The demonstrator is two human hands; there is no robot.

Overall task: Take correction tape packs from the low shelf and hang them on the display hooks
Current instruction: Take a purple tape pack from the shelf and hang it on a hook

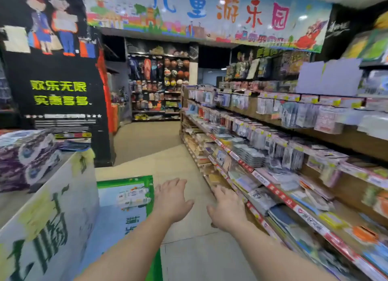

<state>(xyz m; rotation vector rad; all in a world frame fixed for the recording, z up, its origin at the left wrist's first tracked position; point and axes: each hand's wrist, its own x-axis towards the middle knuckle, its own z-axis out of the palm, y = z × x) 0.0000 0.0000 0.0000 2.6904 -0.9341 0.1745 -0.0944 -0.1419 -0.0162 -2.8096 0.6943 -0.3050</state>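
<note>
Shop aisle (189, 249), both hands (172, 199) outstretched, empty.

Bright ceiling lights (222, 1) glared on the banner (210, 14); motion blur smeared the shelves (294, 175), edges bowed.

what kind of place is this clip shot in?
Most likely a retail store, in a stationery and toy aisle: long shelves with price strips, packs hanging on display hooks, and balls racked on the far wall.
</note>
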